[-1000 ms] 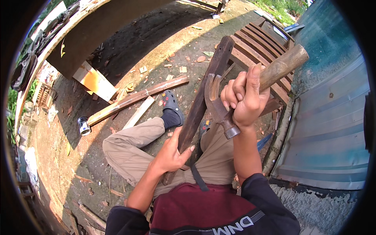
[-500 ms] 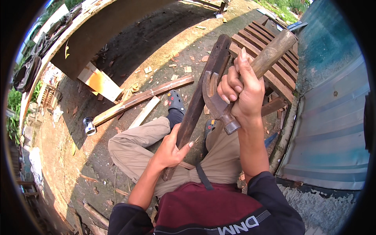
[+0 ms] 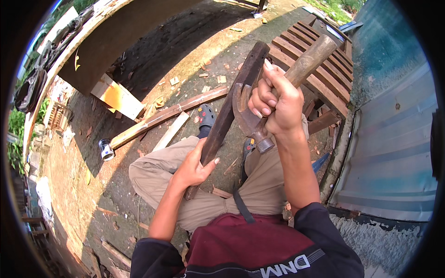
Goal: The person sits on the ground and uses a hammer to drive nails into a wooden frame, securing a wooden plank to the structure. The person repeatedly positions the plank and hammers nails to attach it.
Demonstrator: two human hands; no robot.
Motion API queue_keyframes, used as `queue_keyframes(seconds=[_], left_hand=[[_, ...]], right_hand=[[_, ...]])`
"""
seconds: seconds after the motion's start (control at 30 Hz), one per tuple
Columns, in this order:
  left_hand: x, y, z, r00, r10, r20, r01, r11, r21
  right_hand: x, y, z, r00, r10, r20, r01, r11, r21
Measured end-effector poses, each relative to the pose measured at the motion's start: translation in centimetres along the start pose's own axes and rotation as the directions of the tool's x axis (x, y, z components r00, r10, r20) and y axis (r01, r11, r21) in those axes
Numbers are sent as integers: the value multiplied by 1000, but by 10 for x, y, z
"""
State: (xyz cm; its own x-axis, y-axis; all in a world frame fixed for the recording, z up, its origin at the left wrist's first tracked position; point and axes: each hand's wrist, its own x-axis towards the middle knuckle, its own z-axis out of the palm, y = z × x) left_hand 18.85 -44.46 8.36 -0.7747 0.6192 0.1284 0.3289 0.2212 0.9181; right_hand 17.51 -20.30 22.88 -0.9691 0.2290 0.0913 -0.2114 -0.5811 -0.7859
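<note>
My left hand (image 3: 193,167) is wrapped round the lower part of a dark, weathered wooden bar (image 3: 219,129). The bar slants up and away to the right, over my bent legs. In my right hand (image 3: 279,99) is a claw hammer (image 3: 311,60), gripped near its rusty metal head. Its wooden handle points up to the right, and its striking face is turned down toward me. The claw overlaps the bar's right edge in the picture; whether it hooks a nail there I cannot tell.
A slatted wooden pallet (image 3: 320,69) stands at the far right beside a metal sheet wall (image 3: 387,157). To the left lie a long wooden beam (image 3: 171,113), a pale wood strip (image 3: 171,132) and a can (image 3: 106,149). Wood chips litter the ground.
The bar, both hands and the hammer have shifted slightly to the left together. Each hand keeps its hold.
</note>
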Motion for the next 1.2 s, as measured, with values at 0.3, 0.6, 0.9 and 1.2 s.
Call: queue_keyframes(seconds=[0.3,0.6,0.9,1.2], left_hand=[[28,-18,-38,997,42,58,-53,979,199],[49,-29,-80,964,-240,-112,235,971,-52],[59,71,25,988,-3,-151,-104,714,-692],[53,84,53,979,-14,-201,-123,749,-651]], right_hand=[[9,2,-19,985,149,84,-164,963,215],[-13,-64,-64,917,-74,392,-135,868,477],[-16,4,-89,888,-114,446,-306,579,756],[-25,36,-84,878,-113,465,-391,390,834]])
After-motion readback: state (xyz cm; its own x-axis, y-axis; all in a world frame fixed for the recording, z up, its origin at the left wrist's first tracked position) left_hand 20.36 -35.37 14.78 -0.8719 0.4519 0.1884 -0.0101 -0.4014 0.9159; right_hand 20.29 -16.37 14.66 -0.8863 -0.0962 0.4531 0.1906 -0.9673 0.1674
